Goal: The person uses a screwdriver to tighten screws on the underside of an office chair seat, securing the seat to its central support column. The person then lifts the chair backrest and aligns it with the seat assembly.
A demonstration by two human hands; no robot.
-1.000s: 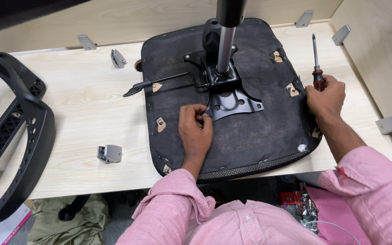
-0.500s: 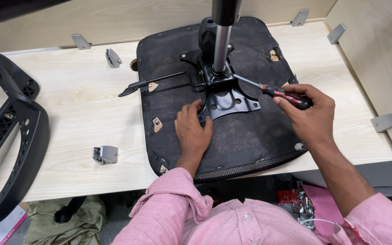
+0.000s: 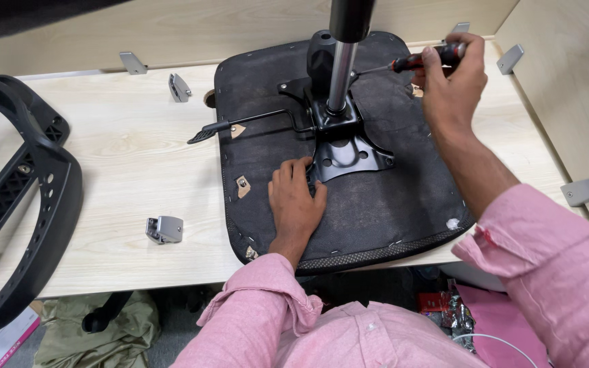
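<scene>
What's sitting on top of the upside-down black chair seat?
A black metal mechanism plate with an upright silver gas cylinder and a side lever. The left hand rests flat beside it; anything beneath the palm is hidden.

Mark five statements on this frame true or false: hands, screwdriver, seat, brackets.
1. The right hand holds a screwdriver. True.
2. The left hand grips the lever. False: it rests flat on the seat beside the plate.
3. The seat lies underside up on the table. True.
4. The screwdriver tip points toward the person. False: it points left, at the column.
5. A bracket sits on the seat. False: it sits on the table, left of it.
</scene>
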